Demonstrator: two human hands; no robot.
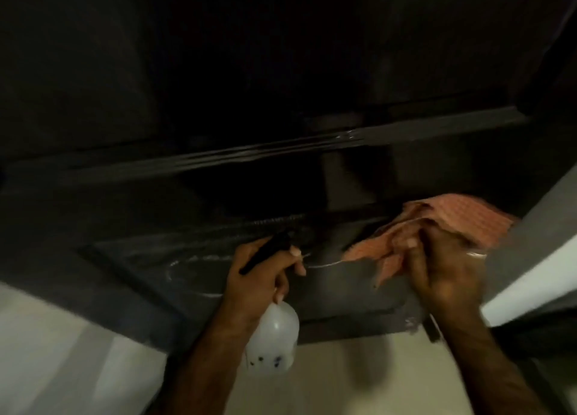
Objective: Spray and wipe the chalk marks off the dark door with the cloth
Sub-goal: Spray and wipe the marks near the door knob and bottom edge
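gripping the spray bottle [272, 336] by its neck, the left hand [259, 277] aims at the chalk marks [193, 260] low on the dark door [218, 87], while the right hand [443, 268], fingers [409, 246] bunching the cloth [452, 224], presses it there to wipe.

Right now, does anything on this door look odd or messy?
Only the chalk marks: pale curved lines on the dark door panel's lower part, between the spray bottle and the cloth. Nothing looks spilled or damaged.
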